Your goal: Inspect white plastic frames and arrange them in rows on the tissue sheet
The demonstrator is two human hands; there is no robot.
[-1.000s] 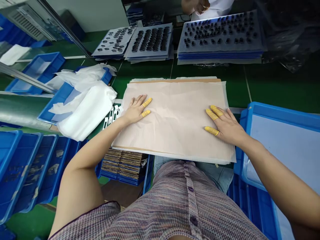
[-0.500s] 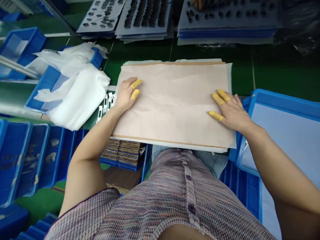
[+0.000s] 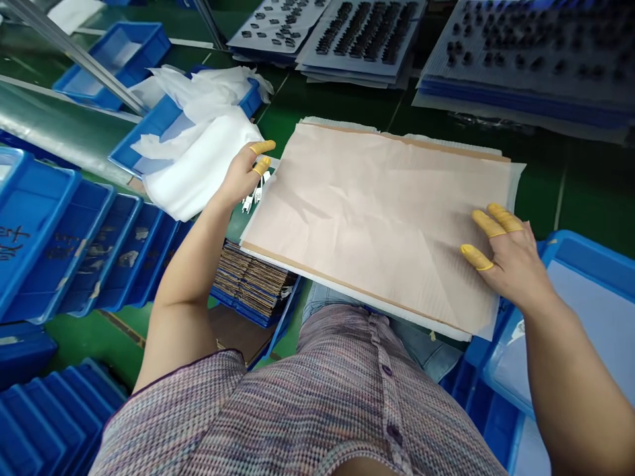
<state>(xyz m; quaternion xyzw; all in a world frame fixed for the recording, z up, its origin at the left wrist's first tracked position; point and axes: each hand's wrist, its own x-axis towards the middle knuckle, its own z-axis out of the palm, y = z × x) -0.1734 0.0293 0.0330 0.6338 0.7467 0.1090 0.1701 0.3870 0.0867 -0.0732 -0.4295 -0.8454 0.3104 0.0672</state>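
Observation:
A wide sheet of thin, creased, pale pinkish paper (image 3: 377,218) lies on the work surface before me, with brown and white edges of layers showing beneath it. My right hand (image 3: 516,258) rests on its right end, fingers spread, yellow finger cots on the thumb and two fingers. Just beyond the left edge of the paper hovers my left hand (image 3: 243,172), thumb and forefinger apart in yellow cots, holding nothing. Below its fingertips, small white parts (image 3: 255,193) show partly. Close behind that hand lies a bundle of white soft sheeting (image 3: 198,165).
The sheeting drapes over a blue tray (image 3: 124,155). Boards with rows of small black parts (image 3: 367,33) stand along the back. Another blue bin (image 3: 590,264) is at the right. Stacked blue bins (image 3: 64,231) fill the left, and stacked cardboard pieces (image 3: 251,281) sit below the table edge.
My left hand has lifted off the paper's left end and moved outward past its edge. My right hand stays on the right end. The whole view has turned and shifted toward the left.

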